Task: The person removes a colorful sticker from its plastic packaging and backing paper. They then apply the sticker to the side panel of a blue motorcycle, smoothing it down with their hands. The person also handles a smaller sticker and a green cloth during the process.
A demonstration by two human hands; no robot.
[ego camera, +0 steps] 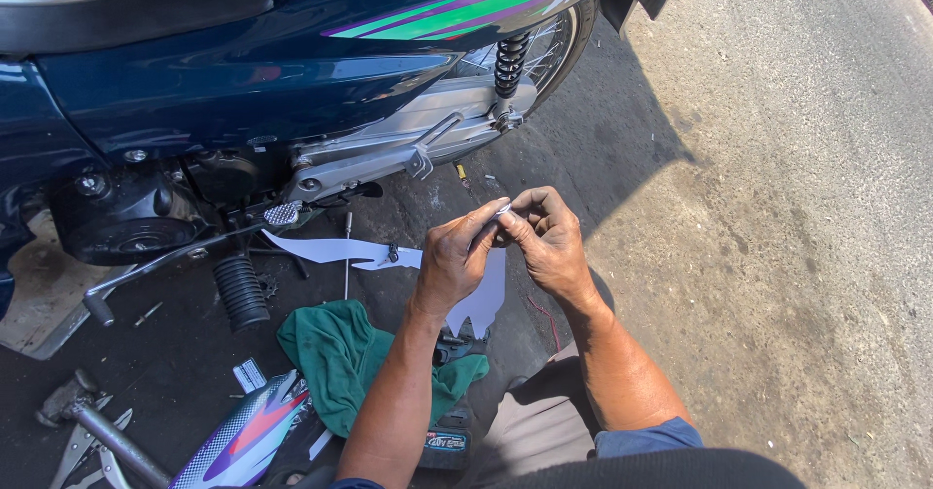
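While the left hand [455,256] and right hand [549,241] pinch together on a tiny shiny part [502,209], it looks light, hard and easy to drop, best held by its edges, with the blue motorbike [243,90] at ten o'clock.

Blue motorcycle [224,81], green rag [340,353], pliers [83,445]

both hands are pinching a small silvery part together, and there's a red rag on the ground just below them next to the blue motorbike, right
Not quite: the rag is green, not red, as the head view shows. The rest holds: the left hand and right hand pinch a small silvery part together beside the blue motorbike.
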